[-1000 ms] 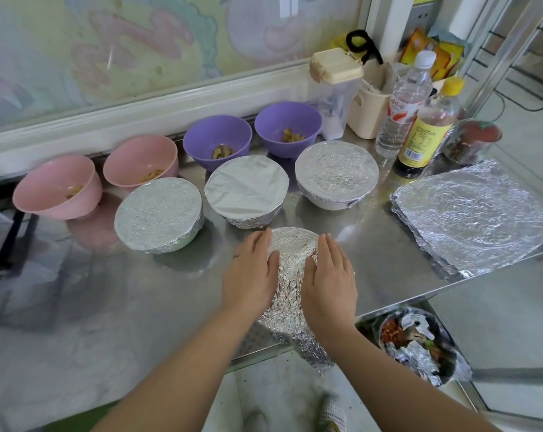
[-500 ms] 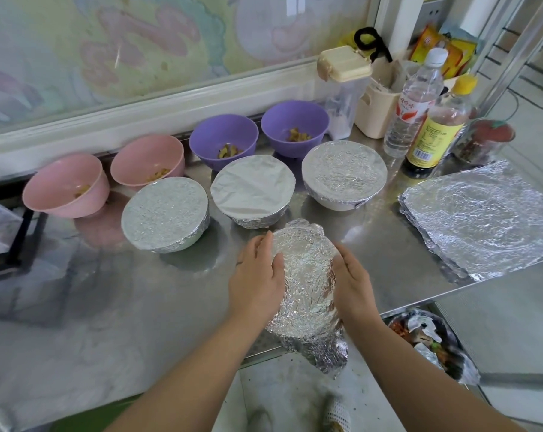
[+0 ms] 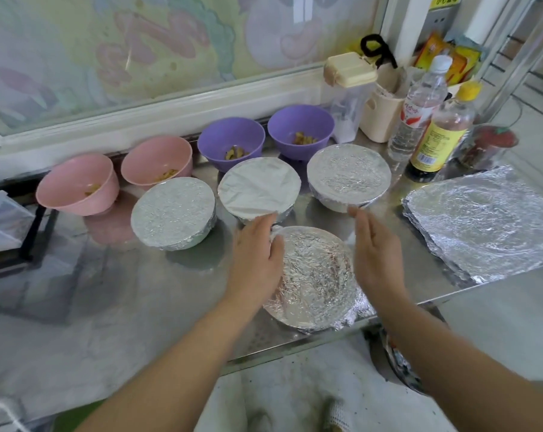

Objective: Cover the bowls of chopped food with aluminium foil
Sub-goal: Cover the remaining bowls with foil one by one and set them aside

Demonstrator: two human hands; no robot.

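Left grip, right grip beside bowl

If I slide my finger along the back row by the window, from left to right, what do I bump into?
Left pink bowl → right pink bowl → left purple bowl → right purple bowl → clear container with cream lid → water bottle → yellow-capped bottle.

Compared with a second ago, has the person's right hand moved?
Yes. The right hand has slid off the top of the nearest foil-covered bowl to its right side, closer to the stack of foil sheets.
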